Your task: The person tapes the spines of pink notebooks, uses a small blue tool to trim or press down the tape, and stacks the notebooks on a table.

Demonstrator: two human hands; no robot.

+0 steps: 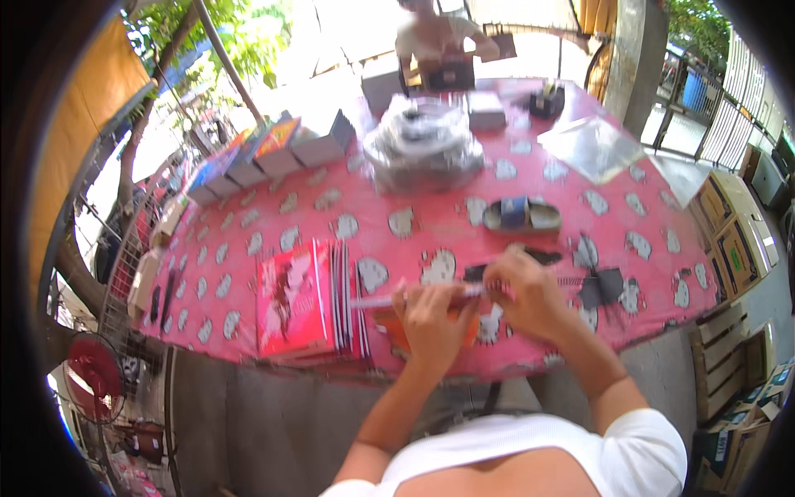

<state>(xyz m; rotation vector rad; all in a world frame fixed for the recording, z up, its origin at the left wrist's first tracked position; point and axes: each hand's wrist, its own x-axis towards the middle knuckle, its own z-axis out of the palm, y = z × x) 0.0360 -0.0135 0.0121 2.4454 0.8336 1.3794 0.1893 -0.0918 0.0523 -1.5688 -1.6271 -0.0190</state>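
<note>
My left hand is closed on a thin booklet with an orange cover, its white edge turned up toward me at the front of the table. At the booklet's right end, the fingers of my right hand are bent together at its edge; whether they grip it or something small is blurred. Just left of my hands lies a stack of pink-red notebooks, with several spines fanned along its right side. Beyond my right hand sits an oval, sandal-like thing with a blue band. A dark flat piece lies to the right.
A pink patterned cloth covers the table. Rows of thick books stand far left. A plastic-wrapped bundle sits mid-back, a black tape dispenser and clear sheets back right. Another person is across; cardboard boxes stand right.
</note>
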